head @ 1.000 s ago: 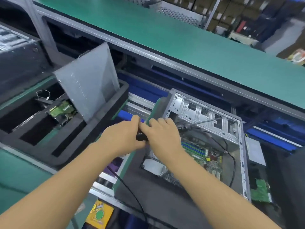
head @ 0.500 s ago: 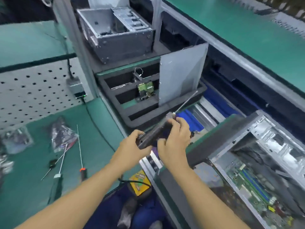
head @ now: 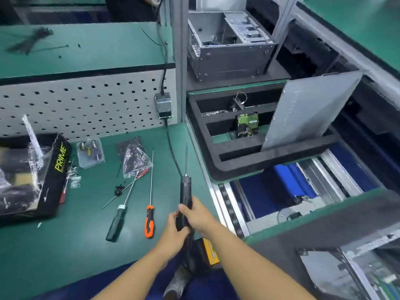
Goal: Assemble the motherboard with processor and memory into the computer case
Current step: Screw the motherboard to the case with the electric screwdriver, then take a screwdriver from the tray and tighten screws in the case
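Left hand and right hand both wrap the black powered screwdriver with long thin bit, bit aimed away over the green worktop's right edge. Likely adjusting or parking it. The open grey metal computer case lies apart, beyond that edge.

Cool, even light fills my green bench; the orange-handled screwdriver and the electric screwdriver I hold cast only faint, soft-edged shadows. The upright grey panel carries a pale sheen, and the plastic wrap at left shows small glints. The wide lens bows the aluminium post and the shelf edge outward, while blur smears the computer case at lower right.
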The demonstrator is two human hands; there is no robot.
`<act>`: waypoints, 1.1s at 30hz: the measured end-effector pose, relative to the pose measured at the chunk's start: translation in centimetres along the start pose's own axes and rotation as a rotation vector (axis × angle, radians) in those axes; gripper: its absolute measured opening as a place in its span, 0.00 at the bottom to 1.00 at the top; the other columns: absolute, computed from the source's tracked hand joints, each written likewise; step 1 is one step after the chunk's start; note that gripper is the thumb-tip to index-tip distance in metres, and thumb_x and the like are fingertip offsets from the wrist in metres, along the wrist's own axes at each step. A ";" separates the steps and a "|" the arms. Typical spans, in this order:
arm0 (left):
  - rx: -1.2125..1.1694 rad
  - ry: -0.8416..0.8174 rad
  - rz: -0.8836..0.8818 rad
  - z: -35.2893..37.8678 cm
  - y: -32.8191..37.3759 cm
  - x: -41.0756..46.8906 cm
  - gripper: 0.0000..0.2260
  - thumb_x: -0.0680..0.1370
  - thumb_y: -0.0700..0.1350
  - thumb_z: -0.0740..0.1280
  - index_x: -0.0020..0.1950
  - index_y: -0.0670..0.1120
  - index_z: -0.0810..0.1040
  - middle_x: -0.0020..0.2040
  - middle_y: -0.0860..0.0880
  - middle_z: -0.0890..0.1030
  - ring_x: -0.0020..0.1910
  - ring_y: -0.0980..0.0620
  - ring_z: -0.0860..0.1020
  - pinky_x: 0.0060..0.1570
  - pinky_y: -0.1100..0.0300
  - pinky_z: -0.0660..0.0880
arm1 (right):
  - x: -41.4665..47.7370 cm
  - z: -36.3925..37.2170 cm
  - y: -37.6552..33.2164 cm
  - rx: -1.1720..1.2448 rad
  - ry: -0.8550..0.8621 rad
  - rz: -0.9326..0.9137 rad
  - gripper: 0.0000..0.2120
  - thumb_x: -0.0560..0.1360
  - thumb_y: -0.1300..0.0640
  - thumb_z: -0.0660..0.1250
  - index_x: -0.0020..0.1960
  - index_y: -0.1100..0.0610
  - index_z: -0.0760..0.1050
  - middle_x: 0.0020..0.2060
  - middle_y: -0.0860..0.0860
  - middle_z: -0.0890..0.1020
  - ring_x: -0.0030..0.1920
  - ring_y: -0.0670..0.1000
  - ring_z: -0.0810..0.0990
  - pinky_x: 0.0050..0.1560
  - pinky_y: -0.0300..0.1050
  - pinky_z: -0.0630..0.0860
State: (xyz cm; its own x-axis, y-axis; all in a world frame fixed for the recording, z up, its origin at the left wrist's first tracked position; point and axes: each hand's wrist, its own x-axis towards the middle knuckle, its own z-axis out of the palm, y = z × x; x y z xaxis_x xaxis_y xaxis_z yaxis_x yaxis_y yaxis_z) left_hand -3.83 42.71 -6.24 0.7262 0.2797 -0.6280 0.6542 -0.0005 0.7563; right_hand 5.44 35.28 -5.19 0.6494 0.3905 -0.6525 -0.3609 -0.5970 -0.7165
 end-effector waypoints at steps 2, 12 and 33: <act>-0.035 0.045 -0.071 -0.3 -1.0 1.7 0.16 0.80 0.41 0.64 0.66 0.49 0.66 0.56 0.45 0.80 0.51 0.51 0.81 0.50 0.58 0.79 | 2.1 1.4 0.3 -0.040 0.020 0.009 0.13 0.82 0.58 0.64 0.63 0.62 0.72 0.61 0.63 0.77 0.58 0.59 0.80 0.63 0.53 0.75; 0.544 0.344 0.070 -5.2 -3.4 7.0 0.11 0.76 0.40 0.65 0.55 0.52 0.80 0.54 0.53 0.73 0.58 0.50 0.73 0.61 0.59 0.69 | 9.0 4.1 1.3 -0.249 0.244 0.067 0.18 0.84 0.53 0.62 0.69 0.63 0.70 0.64 0.60 0.76 0.64 0.60 0.76 0.64 0.50 0.72; 0.183 0.317 -0.149 -8.6 0.6 6.7 0.14 0.72 0.34 0.72 0.56 0.42 0.79 0.48 0.44 0.82 0.48 0.43 0.80 0.53 0.52 0.78 | 5.1 3.3 1.4 0.031 -0.033 -0.135 0.09 0.79 0.51 0.67 0.58 0.51 0.74 0.45 0.44 0.76 0.37 0.40 0.75 0.38 0.29 0.72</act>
State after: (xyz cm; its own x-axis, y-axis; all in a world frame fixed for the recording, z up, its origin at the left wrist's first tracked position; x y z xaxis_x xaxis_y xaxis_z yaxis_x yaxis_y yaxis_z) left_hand -0.42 52.82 -8.41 0.5382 0.5724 -0.6186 0.7949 -0.1009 0.5983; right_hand 6.04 38.75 -10.40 0.6711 0.4891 -0.5571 -0.2928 -0.5155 -0.8053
